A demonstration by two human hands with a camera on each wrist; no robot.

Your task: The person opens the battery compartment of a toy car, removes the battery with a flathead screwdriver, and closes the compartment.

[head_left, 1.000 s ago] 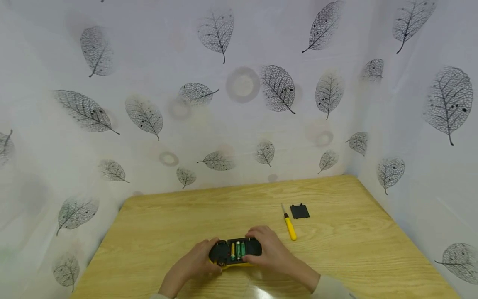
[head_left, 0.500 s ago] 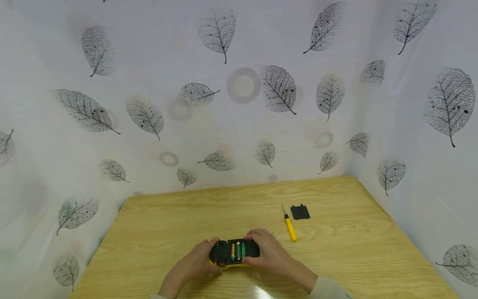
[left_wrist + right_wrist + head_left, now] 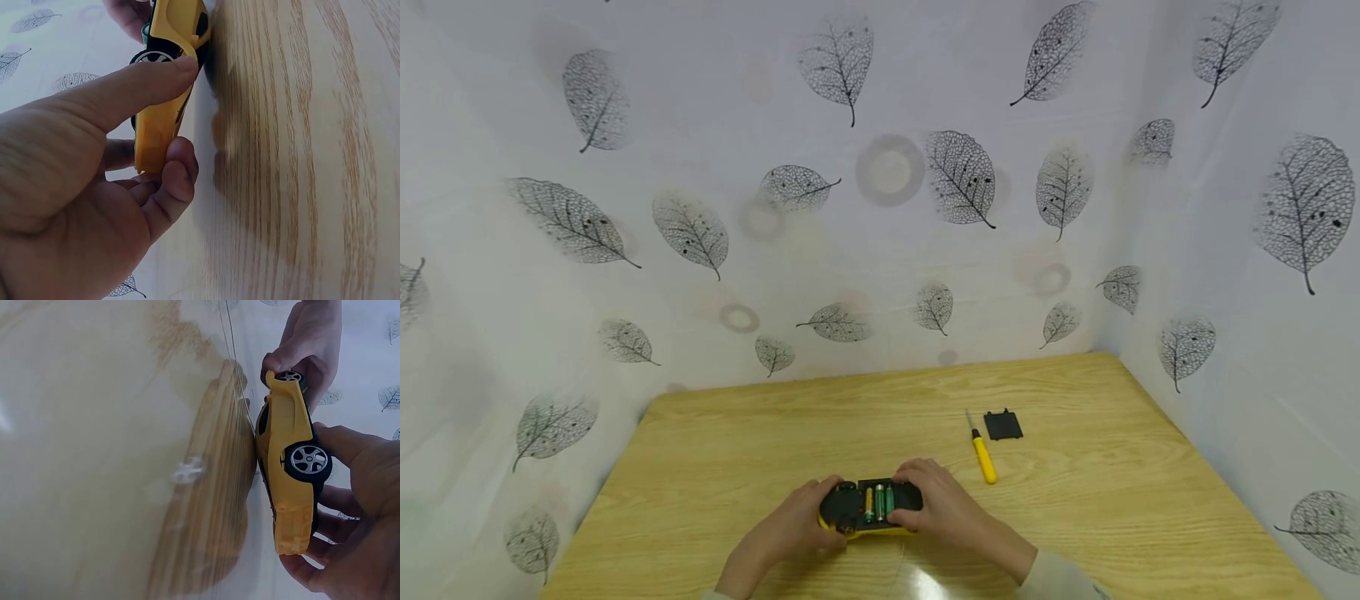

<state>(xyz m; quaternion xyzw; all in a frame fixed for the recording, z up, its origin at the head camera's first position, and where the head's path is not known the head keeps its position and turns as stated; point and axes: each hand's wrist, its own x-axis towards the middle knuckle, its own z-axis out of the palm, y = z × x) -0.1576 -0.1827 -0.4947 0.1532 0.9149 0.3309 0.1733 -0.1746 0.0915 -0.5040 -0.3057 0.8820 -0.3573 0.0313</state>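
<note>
A yellow toy car (image 3: 841,507) lies upside down at the front of the table, its black underside facing up. The battery compartment stands uncovered and shows three batteries (image 3: 879,503) side by side, green and gold. My left hand (image 3: 792,523) grips the car's left end, with the thumb along the yellow side (image 3: 153,140) in the left wrist view. At the opposite end, my right hand (image 3: 946,507) holds the car between thumb and fingers. In the right wrist view, a silver-spoked wheel (image 3: 308,459) shows beside the right thumb, and the roof faces the tabletop.
A screwdriver (image 3: 982,457) with a yellow handle lies on the wooden table (image 3: 737,442), beyond the right hand. Next to it is a flat black battery cover (image 3: 1003,425) with small tabs. White leaf-patterned sheeting (image 3: 887,250) surrounds the table at the back and sides.
My right hand has shifted very slightly left on the car over the last second. The left hand, the batteries, the screwdriver and the cover stay practically as they were.
</note>
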